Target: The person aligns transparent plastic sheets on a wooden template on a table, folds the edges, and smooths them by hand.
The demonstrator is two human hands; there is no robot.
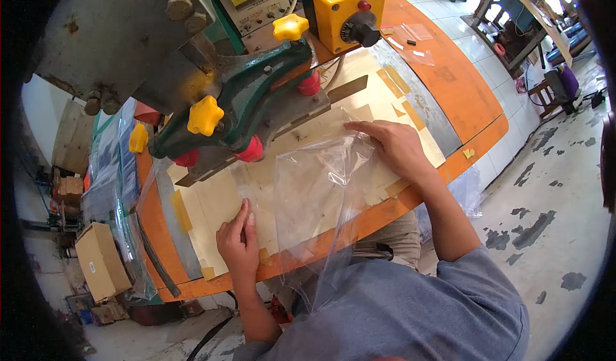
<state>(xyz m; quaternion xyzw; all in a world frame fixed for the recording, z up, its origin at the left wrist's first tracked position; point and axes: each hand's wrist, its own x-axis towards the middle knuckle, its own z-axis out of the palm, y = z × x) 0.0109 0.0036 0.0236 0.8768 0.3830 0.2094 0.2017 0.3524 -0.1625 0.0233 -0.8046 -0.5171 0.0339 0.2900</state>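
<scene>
The right hand (398,149) was partly closed, its fingers bent over the bunched upper corner of the clear plastic sheet (305,197) and gripping it; its thumb was hard to make out. The left hand (237,242) had its index finger extended and its thumb close to it, with the other fingers curled. Whether it was open or pinched some thin film could not be told, as the film blended into the pale board (205,216) beneath.

The sheet lay between the hands, creased and shiny beside the right one, and hung over the near edge of the orange table (465,101) toward the grey shirt (410,303). Ahead of both hands stood the green bracket (256,88) with its metal bar (350,91). Beyond the right hand sat a yellow control box (333,17). Well to the left of the left hand was a cardboard box (101,263), its contents hidden. The machine's top was cut off.
</scene>
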